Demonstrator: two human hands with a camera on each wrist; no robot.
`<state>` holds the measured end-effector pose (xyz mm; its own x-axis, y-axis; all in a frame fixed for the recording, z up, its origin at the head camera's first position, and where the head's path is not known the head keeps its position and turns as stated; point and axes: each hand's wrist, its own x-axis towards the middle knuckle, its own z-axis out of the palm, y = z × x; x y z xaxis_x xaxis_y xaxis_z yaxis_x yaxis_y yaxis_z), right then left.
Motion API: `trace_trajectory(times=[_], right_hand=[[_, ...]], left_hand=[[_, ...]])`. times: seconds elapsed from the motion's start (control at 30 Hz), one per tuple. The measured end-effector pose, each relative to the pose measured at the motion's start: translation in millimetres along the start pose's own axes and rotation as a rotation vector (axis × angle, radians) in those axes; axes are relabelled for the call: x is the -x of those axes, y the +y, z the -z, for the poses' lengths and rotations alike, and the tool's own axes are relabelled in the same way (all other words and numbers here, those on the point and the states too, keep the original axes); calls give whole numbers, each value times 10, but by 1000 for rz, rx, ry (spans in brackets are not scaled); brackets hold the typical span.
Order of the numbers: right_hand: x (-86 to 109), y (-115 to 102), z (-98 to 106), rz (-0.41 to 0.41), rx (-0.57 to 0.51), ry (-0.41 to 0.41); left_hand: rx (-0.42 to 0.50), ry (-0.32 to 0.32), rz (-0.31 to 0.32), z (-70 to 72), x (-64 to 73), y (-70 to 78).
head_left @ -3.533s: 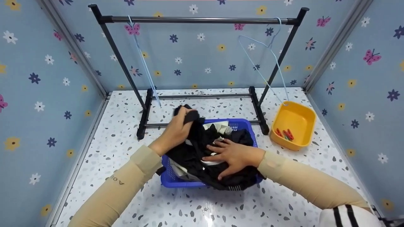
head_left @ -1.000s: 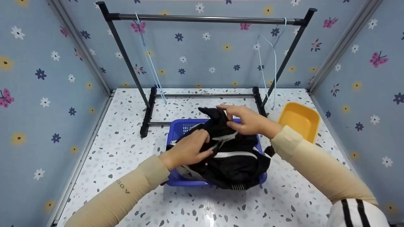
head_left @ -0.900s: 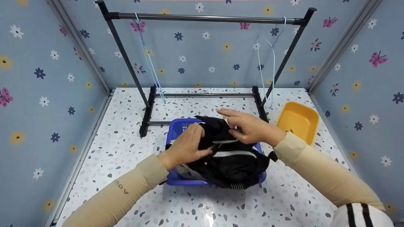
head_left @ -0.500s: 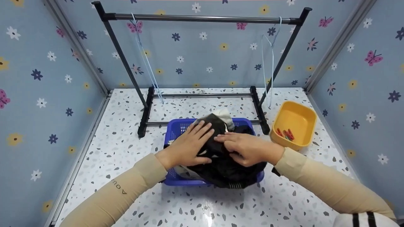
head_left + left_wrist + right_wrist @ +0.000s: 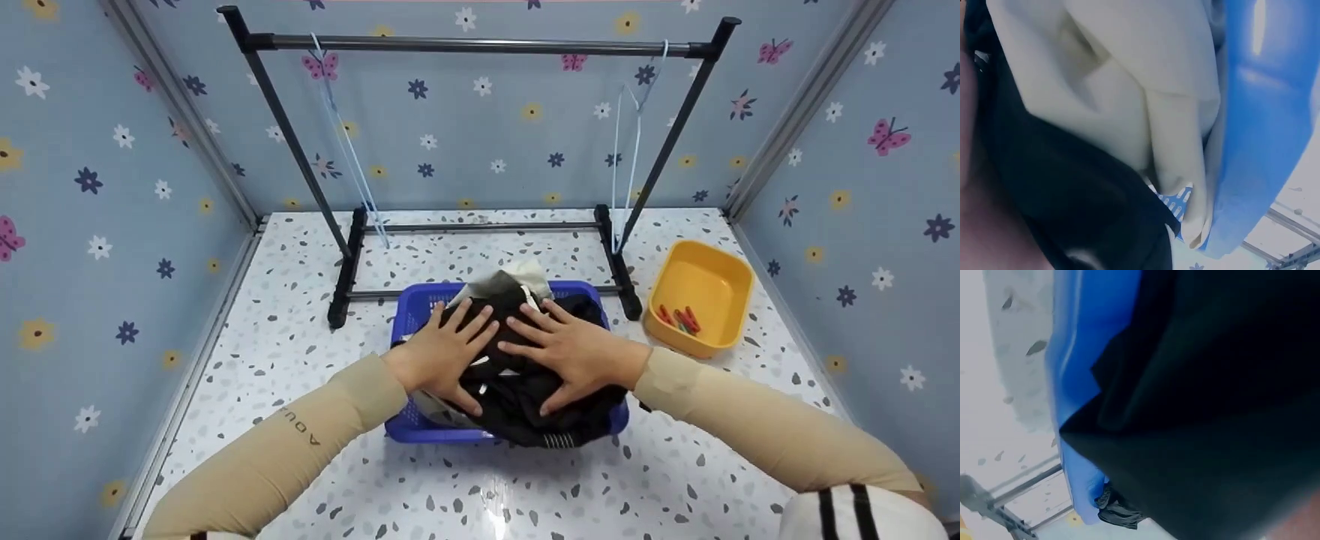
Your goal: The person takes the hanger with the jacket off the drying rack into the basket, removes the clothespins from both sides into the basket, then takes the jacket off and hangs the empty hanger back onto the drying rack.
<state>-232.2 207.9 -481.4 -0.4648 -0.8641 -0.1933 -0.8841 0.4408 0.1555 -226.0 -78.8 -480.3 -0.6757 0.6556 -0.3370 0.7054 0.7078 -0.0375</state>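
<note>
A blue plastic basket (image 5: 431,435) stands on the floor in the head view, heaped with black clothes (image 5: 517,416). Some cream fabric (image 5: 521,276) pokes up at its back, and more pale cloth (image 5: 1179,62) lies along the basket wall in the left wrist view. My left hand (image 5: 442,358) rests on the left of the heap with fingers spread. On the right side, my right hand (image 5: 577,356) lies on the black cloth, its fingers spread too. In the right wrist view, black fabric (image 5: 1213,410) covers most of the basket's blue rim (image 5: 1072,371).
Behind the basket stands a dark clothes rack (image 5: 480,45). One blue wire hanger (image 5: 349,150) hangs at its left, another hanger (image 5: 626,157) at its right. A yellow tub (image 5: 712,285) at the right holds several red clothespins (image 5: 686,319). Patterned walls enclose three sides.
Earlier both hands were handling and gathering the black cloth. It now lies flatter in the basket, with cream fabric showing behind it, and my right hand's fingers have spread out.
</note>
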Motion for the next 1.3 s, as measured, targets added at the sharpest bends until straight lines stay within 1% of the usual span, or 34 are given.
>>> trace_trajectory(times=[0.13,0.27,0.4,0.53,0.67,0.77,0.83,0.97,1.07,1.17,1.3], right_hand=[[-74,41,-49,-8,76,-29],[-146,71,-125,-9,109,-58],[-206,81,-222,-7,103,-92],[-235,70,-329,-12,76,-126],[-262,58,-393,-34,45,-175],[-296,56,-405,-54,33,-223],[-317,59,-407,-61,38,-249],[-350,75,-419,-69,86,-294],[-356,90,-432,-77,107,-305],[-344,107,-442,-86,93,-299],[-313,151,-428,-79,22,-276]], left_hand=[[-27,-58,21,8,-78,-42],[-21,-112,34,-12,-148,-80],[-17,-161,55,-79,-209,-86],[-45,-191,74,-172,-265,-55],[-86,-231,85,-208,-307,-14],[-121,-254,94,-207,-326,15],[-143,-266,102,-206,-338,33],[-170,-273,110,-189,-352,63],[-174,-270,108,-178,-365,63],[-163,-258,103,-172,-382,37],[-104,-244,84,-166,-404,-25]])
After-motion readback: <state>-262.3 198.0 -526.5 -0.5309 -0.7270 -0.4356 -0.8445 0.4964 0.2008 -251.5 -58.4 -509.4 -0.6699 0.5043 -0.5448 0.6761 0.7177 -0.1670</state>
